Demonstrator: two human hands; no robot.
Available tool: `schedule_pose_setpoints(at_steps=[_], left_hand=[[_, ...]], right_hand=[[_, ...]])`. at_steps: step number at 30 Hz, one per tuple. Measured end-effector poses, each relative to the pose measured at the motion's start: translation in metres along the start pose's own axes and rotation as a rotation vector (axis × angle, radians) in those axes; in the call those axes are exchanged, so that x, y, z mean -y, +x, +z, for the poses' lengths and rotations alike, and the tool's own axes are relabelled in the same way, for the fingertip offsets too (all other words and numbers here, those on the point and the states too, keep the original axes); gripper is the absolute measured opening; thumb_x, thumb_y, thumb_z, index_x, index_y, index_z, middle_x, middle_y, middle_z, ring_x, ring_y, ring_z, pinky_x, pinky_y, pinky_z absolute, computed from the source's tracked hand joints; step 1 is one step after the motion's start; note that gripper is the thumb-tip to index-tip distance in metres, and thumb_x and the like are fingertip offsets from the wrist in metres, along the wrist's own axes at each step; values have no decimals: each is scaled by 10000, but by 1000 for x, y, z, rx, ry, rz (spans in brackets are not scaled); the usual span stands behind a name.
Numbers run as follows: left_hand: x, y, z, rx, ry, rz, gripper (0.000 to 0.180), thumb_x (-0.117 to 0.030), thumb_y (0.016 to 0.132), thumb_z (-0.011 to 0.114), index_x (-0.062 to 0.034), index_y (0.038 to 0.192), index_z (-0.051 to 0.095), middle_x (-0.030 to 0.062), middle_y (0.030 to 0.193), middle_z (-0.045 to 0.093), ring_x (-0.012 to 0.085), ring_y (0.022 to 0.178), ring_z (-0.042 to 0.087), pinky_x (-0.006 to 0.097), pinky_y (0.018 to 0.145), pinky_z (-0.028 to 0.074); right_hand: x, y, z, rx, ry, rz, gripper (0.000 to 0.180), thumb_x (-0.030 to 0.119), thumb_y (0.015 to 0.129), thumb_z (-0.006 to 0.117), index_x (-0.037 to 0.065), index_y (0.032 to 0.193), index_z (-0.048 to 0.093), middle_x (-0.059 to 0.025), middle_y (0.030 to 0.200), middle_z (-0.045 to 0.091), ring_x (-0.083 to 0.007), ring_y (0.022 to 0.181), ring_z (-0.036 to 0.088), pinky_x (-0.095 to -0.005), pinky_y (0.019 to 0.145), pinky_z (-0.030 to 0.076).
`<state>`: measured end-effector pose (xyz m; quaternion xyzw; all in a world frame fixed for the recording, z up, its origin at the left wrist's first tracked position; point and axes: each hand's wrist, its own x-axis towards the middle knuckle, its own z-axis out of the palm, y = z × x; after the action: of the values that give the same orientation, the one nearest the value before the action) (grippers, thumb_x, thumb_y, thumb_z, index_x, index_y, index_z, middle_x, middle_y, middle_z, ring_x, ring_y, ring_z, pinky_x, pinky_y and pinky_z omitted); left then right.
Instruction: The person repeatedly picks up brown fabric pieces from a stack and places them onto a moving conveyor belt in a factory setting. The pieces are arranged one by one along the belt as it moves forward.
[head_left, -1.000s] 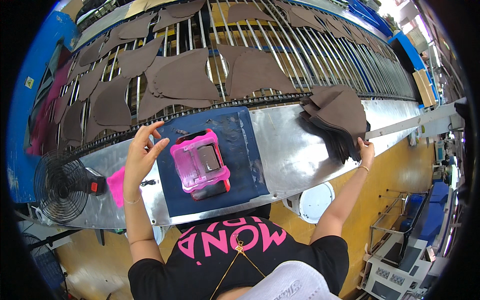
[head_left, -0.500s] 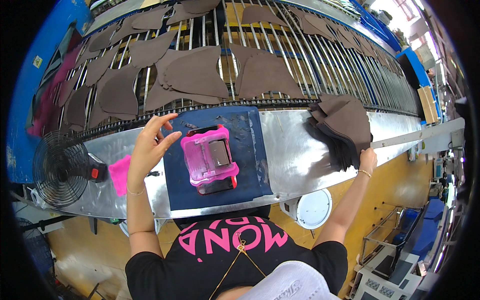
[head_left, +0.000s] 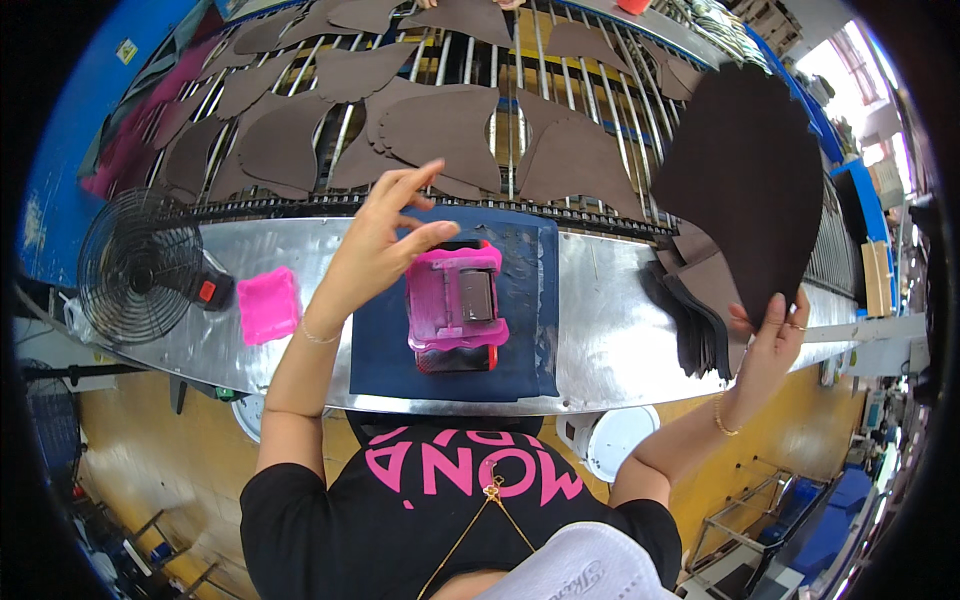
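Observation:
My right hand (head_left: 772,345) pinches the narrow lower end of a dark brown, scallop-edged cut piece (head_left: 745,170), looking like leather or coated fabric, and holds it upright. Just under it, a stack of similar brown pieces (head_left: 700,310) lies fanned on the metal table (head_left: 605,340). With fingers apart and nothing in them, my left hand (head_left: 385,230) hovers over the near-left part of a small pink-coated device with a roller (head_left: 478,295). That device rests on a dark blue sheet (head_left: 385,350).
Left on the table are a black fan (head_left: 140,265) and a pink square pad (head_left: 268,306). Beyond the table runs a rack of metal rods with a chain edge, carrying several brown pieces (head_left: 440,125). Another person's hand (head_left: 430,4) touches a piece at the far side.
My right hand has lifted one brown piece off the stack and raised it. My left hand has moved right, toward the pink device. Another person's hands have come into view at the top.

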<state>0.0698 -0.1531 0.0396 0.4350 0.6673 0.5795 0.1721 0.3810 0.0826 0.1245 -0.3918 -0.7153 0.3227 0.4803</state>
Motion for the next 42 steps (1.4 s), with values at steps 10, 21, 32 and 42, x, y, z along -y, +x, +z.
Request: schedule_pose_setpoints(at_steps=[10,21,32,42], left_hand=[[-26,-34,-76,-270,-313,-94,217,-87,904,600,22,1089,575,93,887,661,162,605,656,231,461,503],[-34,-84,-127,-328,179,-115,89,-16,852,642,23,931,646,0,770,629,45,608,591,171,497,426],[-25,-28,-21,290,376,34,83,-88,812,642,-15,848,653,96,738,554,227,601,621,334,503,472],[-42,38,67,563,536,512,31,-100,742,679,-77,759,667,75,885,517,269,698,610,378,580,479]], right_hand=[[3,-70,149,579,368,-244,185,32,855,657,-27,1018,593,-86,889,673,-123,793,629,-241,668,488],[-15,-90,177,782,178,-451,177,109,679,790,71,832,711,-61,788,683,-236,723,586,-342,848,412],[-98,-77,63,657,-126,-210,220,17,695,772,19,904,706,-94,863,701,-235,783,642,-337,778,466],[-46,-31,-75,588,-381,-72,175,73,765,741,-16,891,658,-64,745,647,-179,637,562,-294,614,451]])
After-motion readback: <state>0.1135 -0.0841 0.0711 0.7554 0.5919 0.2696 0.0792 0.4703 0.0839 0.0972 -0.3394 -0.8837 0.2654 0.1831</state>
